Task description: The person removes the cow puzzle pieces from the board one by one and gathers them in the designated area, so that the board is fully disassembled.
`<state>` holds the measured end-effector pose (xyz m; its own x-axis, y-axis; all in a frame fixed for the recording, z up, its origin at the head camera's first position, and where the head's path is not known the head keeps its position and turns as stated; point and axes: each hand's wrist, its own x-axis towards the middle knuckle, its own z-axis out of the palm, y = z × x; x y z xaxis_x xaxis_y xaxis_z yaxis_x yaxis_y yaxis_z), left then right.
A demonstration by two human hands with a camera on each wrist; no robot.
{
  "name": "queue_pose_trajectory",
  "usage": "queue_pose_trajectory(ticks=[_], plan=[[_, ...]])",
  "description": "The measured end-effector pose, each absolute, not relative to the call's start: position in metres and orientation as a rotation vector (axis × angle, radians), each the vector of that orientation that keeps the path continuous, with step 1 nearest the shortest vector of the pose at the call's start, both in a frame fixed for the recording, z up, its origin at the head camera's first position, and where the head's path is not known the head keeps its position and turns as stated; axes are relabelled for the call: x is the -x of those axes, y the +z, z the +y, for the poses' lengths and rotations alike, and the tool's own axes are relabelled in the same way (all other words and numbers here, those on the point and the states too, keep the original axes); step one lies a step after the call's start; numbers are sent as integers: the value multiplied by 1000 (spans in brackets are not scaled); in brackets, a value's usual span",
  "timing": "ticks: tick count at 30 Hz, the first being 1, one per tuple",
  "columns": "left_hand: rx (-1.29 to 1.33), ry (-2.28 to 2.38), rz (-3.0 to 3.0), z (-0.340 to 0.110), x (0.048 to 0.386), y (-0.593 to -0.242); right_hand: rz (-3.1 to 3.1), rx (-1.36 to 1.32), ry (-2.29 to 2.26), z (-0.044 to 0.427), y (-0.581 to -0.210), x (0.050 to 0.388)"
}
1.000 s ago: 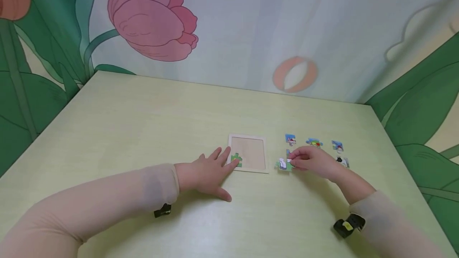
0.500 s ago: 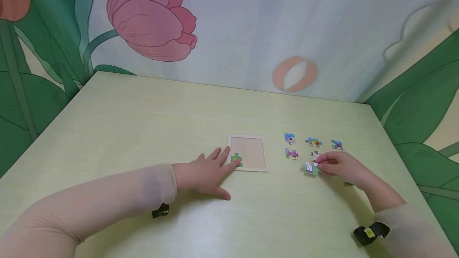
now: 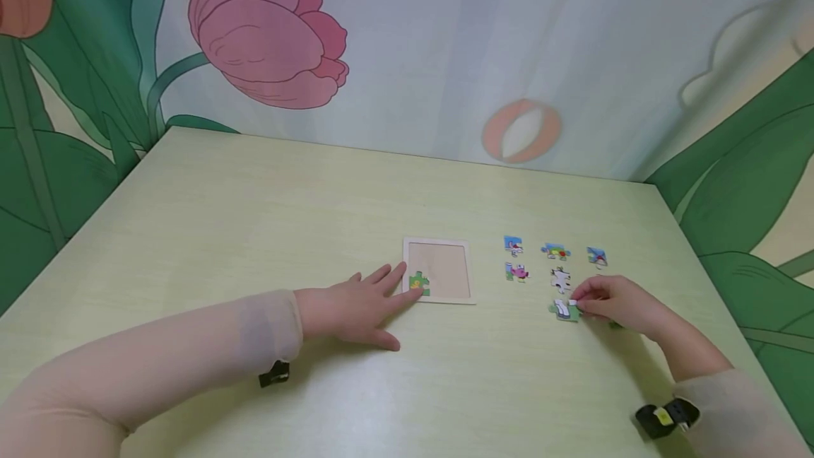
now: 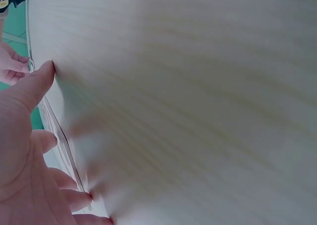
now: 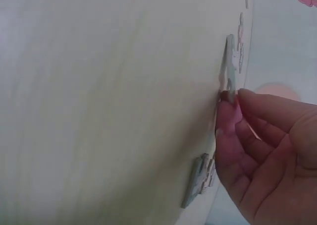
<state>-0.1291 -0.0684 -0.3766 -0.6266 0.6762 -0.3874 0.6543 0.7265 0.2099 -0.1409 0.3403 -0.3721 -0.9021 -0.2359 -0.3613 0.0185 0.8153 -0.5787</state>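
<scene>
My right hand (image 3: 620, 306) pinches a green-and-white jigsaw piece (image 3: 565, 309) between thumb and fingers, at the near side of the loose pieces. In the right wrist view this piece (image 5: 231, 61) is seen edge-on, tilted a little off the table. My left hand (image 3: 356, 309) lies spread with straight fingers on the table, its fingertips touching the left side of a square wooden puzzle tray (image 3: 472, 274). One green jigsaw piece (image 3: 418, 280) sits in the tray's lower left corner, close to the index finger. In the left wrist view the left hand (image 4: 29, 160) shows its palm side.
Loose pieces lie right of the tray: a blue one (image 3: 513, 245), a blue-green one (image 3: 556, 251), another blue one (image 3: 596, 256), one with pink (image 3: 517, 272) and a white one (image 3: 560, 279). A green piece (image 3: 615, 326) is partly hidden by the right hand.
My right hand has moved right and slightly nearer with the green-and-white jigsaw piece, from beside the tray to below the white piece. My left hand has shifted slightly left, still at the tray.
</scene>
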Motion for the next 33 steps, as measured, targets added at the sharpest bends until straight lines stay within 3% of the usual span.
queue_pose_trajectory(ticks=[7, 14, 21, 27, 33], plan=[[-1070, -23, 2479, -75, 130, -375, 2721, 229, -623, 315, -358, 146], [-1139, -33, 2471, -80, 131, -372, 2552, 440, -871, 240, -358, 158], [-1140, -61, 2465, -82, 132, -374, 2541, 592, -805, 176, -367, 167], [-1181, -90, 2448, -80, 130, -374, 2523, 654, -675, 151, -372, 165], [-1184, -108, 2447, -78, 129, -370, 2531, 546, -754, 143, -373, 168]])
